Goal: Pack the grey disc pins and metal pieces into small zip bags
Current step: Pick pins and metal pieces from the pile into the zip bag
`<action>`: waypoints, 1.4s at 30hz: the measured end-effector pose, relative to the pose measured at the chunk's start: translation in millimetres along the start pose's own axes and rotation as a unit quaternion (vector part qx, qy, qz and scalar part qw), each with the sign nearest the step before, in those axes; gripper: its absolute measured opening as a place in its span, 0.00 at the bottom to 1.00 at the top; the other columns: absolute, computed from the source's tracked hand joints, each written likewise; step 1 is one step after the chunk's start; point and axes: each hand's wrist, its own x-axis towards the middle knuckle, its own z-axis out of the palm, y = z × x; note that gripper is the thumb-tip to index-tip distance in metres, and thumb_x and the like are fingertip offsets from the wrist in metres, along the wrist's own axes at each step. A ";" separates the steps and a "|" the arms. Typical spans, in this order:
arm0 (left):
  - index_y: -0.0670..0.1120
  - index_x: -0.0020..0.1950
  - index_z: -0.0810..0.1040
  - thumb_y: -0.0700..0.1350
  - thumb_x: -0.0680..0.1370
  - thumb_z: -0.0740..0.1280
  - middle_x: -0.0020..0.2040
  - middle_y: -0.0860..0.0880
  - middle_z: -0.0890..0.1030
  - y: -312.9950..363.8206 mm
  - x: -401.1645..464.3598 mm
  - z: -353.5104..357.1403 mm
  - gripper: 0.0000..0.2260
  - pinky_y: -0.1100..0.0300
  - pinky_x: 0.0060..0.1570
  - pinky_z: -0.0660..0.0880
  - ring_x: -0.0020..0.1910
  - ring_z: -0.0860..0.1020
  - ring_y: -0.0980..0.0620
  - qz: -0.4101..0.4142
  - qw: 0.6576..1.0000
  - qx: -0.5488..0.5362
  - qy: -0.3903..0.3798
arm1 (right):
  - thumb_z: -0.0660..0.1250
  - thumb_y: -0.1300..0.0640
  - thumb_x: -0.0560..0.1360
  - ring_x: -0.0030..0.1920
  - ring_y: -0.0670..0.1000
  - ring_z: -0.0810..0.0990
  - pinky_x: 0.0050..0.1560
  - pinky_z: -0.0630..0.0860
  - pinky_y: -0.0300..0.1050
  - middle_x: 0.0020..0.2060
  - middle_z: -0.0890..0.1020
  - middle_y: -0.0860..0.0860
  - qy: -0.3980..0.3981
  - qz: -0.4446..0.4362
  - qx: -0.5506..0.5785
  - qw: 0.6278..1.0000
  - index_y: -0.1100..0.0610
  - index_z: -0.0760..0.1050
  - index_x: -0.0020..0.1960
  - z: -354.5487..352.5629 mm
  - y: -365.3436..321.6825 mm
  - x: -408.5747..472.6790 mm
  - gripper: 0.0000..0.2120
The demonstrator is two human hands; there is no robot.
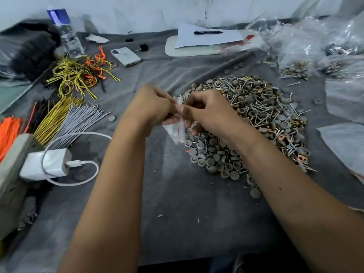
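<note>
A big heap of grey disc pins and brass-coloured metal pieces [254, 115] lies on the grey cloth, right of centre. My left hand [155, 107] and my right hand [206, 113] meet just left of the heap, both pinching a small clear zip bag [178, 133] with a red line near its mouth. The bag hangs down between my fingers. Something small and pale shows at the top of the bag between my fingertips; I cannot tell what it is.
Bundles of yellow, grey, black and orange wires [59, 119] lie at the left, with a white charger and cable [49, 164]. A phone [126, 56], a water bottle [67, 32], paper with a pen [206, 35] and clear plastic bags [315, 50] sit at the back and right.
</note>
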 end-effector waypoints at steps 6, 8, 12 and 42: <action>0.38 0.37 0.78 0.38 0.80 0.72 0.23 0.49 0.77 -26.1 12.6 38.0 0.12 0.67 0.18 0.70 0.19 0.73 0.57 0.007 0.991 -0.132 -0.017 | 0.77 0.53 0.73 0.32 0.41 0.79 0.34 0.70 0.30 0.32 0.82 0.46 0.036 -0.036 -0.296 0.954 0.55 0.83 0.40 -16.3 8.8 -5.1 0.07; 0.36 0.38 0.79 0.39 0.79 0.73 0.24 0.48 0.78 -32.0 13.3 47.6 0.11 0.66 0.18 0.67 0.19 0.71 0.57 0.045 0.987 -0.154 -0.007 | 0.73 0.57 0.74 0.35 0.41 0.80 0.35 0.71 0.31 0.33 0.83 0.46 0.062 -0.040 -0.293 0.953 0.56 0.85 0.42 -16.6 10.1 -7.4 0.04; 0.39 0.37 0.79 0.40 0.77 0.75 0.24 0.50 0.78 -40.9 15.8 55.0 0.11 0.68 0.19 0.65 0.19 0.70 0.58 0.109 0.977 -0.185 -0.006 | 0.71 0.57 0.76 0.41 0.46 0.84 0.45 0.79 0.42 0.36 0.86 0.48 0.079 -0.053 -0.255 0.962 0.56 0.86 0.44 -19.1 15.1 -11.8 0.06; 0.36 0.40 0.79 0.43 0.80 0.70 0.38 0.32 0.82 -41.4 12.6 63.1 0.13 0.34 0.45 0.81 0.40 0.83 0.31 0.179 0.978 -0.109 -0.012 | 0.74 0.62 0.75 0.39 0.42 0.86 0.44 0.83 0.41 0.38 0.87 0.45 0.151 -0.094 -0.173 0.969 0.54 0.86 0.47 -28.7 18.8 -11.8 0.05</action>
